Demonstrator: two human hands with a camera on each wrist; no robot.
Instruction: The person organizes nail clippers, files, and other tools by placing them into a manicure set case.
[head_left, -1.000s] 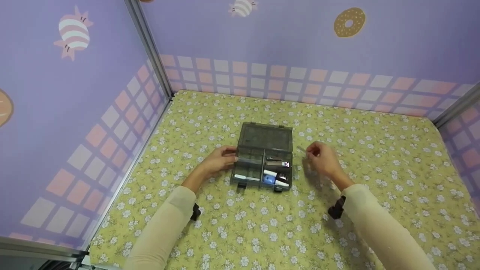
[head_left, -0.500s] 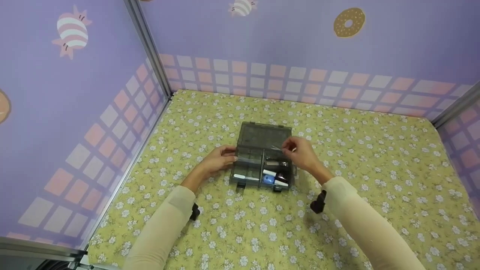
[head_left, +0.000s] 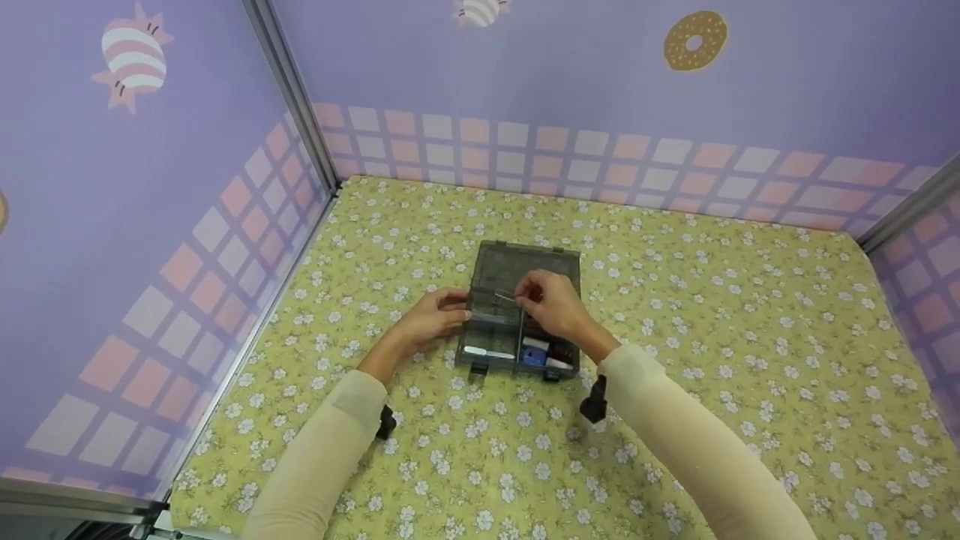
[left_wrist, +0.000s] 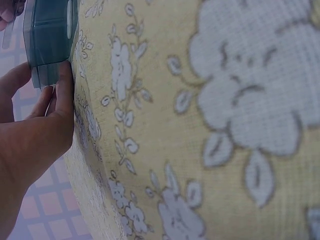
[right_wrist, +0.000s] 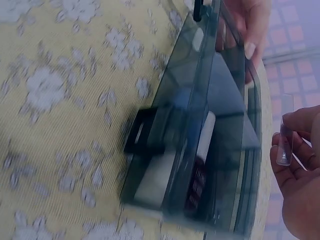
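Note:
A smoky see-through storage box point(head_left: 491, 337) stands with its lid point(head_left: 517, 257) laid back. On its left side my left hand point(head_left: 427, 324) grips the wall, thumb at the top edge and fingers lower down, as the left wrist view shows. My right hand point(head_left: 556, 306) is over the box and pinches a narrow clear strip point(right_wrist: 286, 107) between thumb and fingers. That strip points left, above the rear left compartment. In the front right compartment lie a dark nail polish bottle point(right_wrist: 196, 182) with a white cap and a blue one point(head_left: 534, 356). The hand hides the compartment behind them.
A slim white stick point(head_left: 487, 352) lies in the front left compartment. Black latches point(head_left: 478, 370) stick out at the box's front. Floral cloth point(head_left: 420, 465) covers the table, with printed walls point(head_left: 525, 67) at the back and sides.
My right hand has carried the clear strip leftward from beside the box to above it, covering the rear right compartment. The left hand keeps its grip on the box.

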